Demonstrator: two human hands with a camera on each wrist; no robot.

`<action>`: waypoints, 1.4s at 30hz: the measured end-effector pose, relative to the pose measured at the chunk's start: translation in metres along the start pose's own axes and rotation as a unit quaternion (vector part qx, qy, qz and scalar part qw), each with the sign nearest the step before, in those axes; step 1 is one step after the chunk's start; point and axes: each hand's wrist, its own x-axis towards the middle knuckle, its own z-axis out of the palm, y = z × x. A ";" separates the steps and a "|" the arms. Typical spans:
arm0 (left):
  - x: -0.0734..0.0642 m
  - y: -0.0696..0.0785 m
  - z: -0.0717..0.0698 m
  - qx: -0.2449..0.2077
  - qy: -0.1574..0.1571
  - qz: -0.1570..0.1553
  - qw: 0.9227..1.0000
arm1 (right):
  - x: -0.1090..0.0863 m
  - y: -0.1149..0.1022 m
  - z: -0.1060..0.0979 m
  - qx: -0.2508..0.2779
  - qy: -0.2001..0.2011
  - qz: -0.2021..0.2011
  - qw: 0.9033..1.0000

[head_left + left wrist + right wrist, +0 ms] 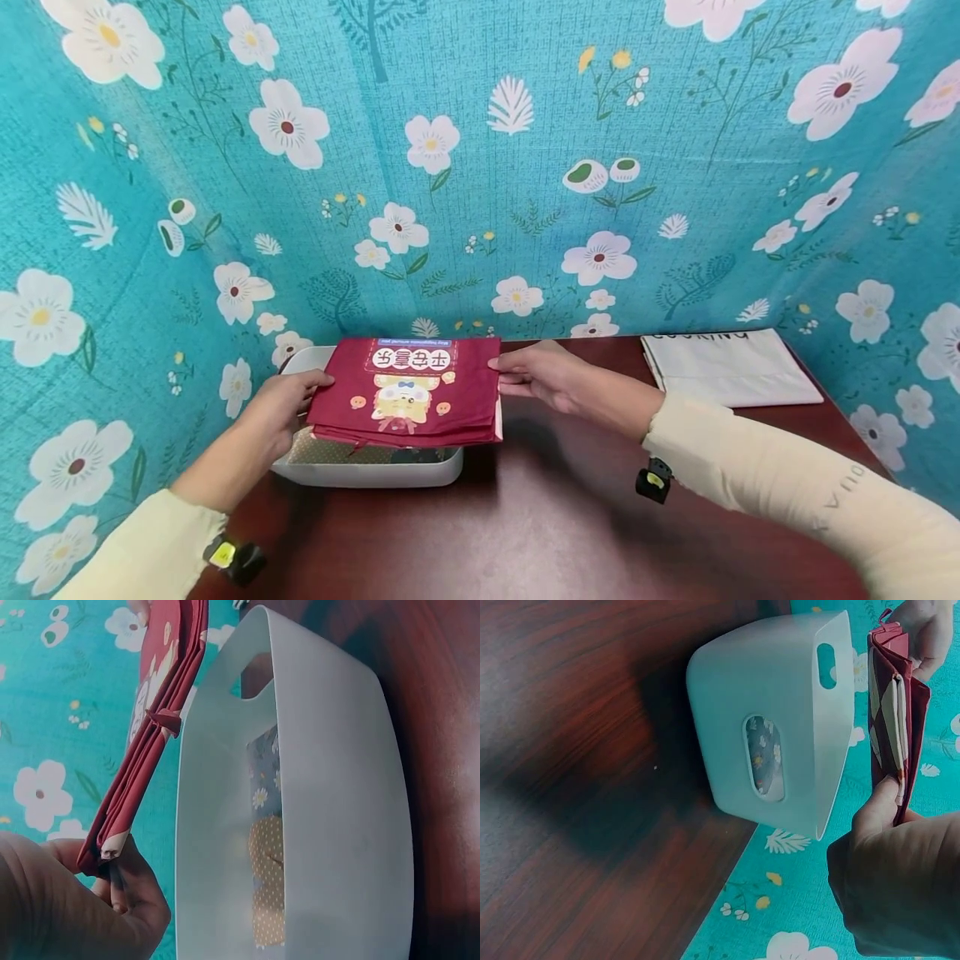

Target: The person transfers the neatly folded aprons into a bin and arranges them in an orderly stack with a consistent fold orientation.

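A folded dark-red cloth (pixel 405 392), printed with a cartoon animal and a row of white circles with characters, is held level above a white plastic bin (pixel 367 477). Its left edge is pinched between thumb and fingers of my left hand (pixel 279 408). At the opposite edge, my right hand (pixel 543 375) pinches the layers. The right wrist view shows a checkered inner layer (pixel 889 727) between the red folds. Below, inside the bin, lie a tan dotted cloth (pixel 266 881) and a dark floral cloth (pixel 264 772). The red cloth covers much of the bin's opening in the head view.
A folded white cloth (pixel 731 367) with dark lettering lies at the back right of the dark-red wooden table (pixel 540 517). A turquoise flowered curtain (pixel 465 200) hangs behind the table and along both sides. The bin stands at the left, close to the curtain.
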 end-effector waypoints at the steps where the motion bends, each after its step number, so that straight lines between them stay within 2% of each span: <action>1: 0.000 0.000 -0.002 -0.002 -0.001 0.001 1.000 | 0.001 0.000 0.002 0.001 -0.002 0.000 1.000; 12: 0.002 -0.003 -0.024 -0.026 -0.004 -0.012 1.000 | 0.012 -0.002 0.024 0.014 -0.007 -0.003 1.000; 18: 0.001 -0.008 -0.033 0.001 0.012 -0.011 1.000 | 0.019 0.003 0.033 0.010 -0.012 -0.001 1.000; 30: 0.006 -0.019 -0.048 0.016 0.036 -0.004 0.999 | 0.027 0.008 0.053 0.010 -0.009 0.002 1.000; 42: 0.009 -0.025 -0.059 0.017 0.038 -0.009 0.999 | 0.032 0.011 0.063 -0.020 -0.002 0.005 1.000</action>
